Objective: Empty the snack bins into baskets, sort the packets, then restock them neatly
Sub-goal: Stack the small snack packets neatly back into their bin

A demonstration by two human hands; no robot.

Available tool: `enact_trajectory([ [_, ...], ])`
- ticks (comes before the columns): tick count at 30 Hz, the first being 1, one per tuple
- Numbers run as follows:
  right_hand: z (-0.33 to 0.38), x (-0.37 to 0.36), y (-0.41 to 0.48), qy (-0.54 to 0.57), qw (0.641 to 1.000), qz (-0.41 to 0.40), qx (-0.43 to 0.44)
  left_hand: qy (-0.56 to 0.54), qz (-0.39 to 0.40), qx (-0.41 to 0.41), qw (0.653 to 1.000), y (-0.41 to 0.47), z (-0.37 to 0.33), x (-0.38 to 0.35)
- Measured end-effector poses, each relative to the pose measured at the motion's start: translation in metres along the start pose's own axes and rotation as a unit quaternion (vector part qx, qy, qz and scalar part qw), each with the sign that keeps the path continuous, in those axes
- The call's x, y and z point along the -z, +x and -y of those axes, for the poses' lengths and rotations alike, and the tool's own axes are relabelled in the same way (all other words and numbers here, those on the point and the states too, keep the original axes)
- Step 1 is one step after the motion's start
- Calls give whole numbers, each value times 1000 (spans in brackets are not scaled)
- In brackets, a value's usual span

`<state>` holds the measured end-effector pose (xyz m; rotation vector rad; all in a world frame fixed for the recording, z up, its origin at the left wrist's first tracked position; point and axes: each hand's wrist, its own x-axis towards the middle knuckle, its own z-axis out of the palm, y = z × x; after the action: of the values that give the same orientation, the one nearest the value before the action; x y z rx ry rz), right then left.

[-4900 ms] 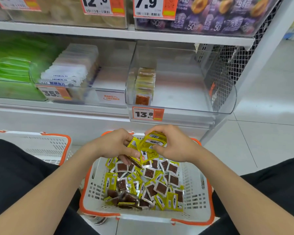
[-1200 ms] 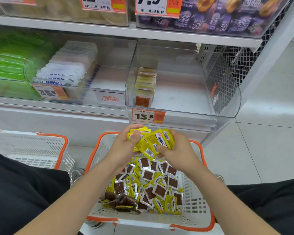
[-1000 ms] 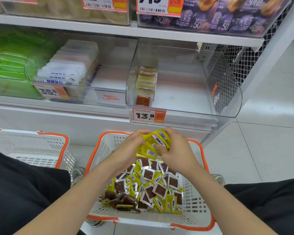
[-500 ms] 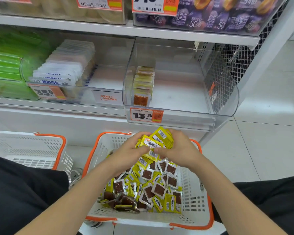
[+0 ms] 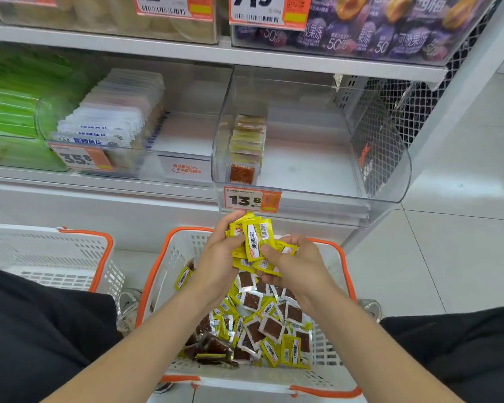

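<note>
A bunch of small yellow snack packets (image 5: 256, 240) is held upright between both hands above the white basket with an orange rim (image 5: 154, 274). My left hand (image 5: 217, 257) grips the bunch from the left and my right hand (image 5: 296, 264) pinches it from the right. Several loose yellow and brown packets (image 5: 262, 330) lie in a heap in the basket. Just above the hands stands the clear snack bin (image 5: 384, 199), with one short row of the same packets (image 5: 246, 149) standing at its left wall.
A second white basket (image 5: 50, 257) sits on the floor at the left. A neighbouring clear bin holds white packets (image 5: 114, 117) and green packs (image 5: 9, 112) beyond it. Orange price tags hang on the bin fronts. White tiled floor (image 5: 448, 242) lies to the right.
Both hands have lifted the bunch of packets from just over the heap up toward the bin's front edge, and the packets now stand more upright and squared together.
</note>
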<state>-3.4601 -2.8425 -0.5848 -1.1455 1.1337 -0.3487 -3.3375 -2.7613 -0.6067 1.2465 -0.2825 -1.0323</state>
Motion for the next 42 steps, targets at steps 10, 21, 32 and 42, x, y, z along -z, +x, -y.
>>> enact_trajectory([
  [10,30,32,-1,-377,919,46,104,171,-41,-10,984,-1,4,11],
  [21,36,57,17,-525,791,151,277,340,175,2,924,1,-16,26],
  [32,14,37,18,-449,835,110,298,233,95,-73,965,1,-11,20],
  [42,9,38,20,-278,945,56,161,292,-19,-117,949,3,-5,19],
])
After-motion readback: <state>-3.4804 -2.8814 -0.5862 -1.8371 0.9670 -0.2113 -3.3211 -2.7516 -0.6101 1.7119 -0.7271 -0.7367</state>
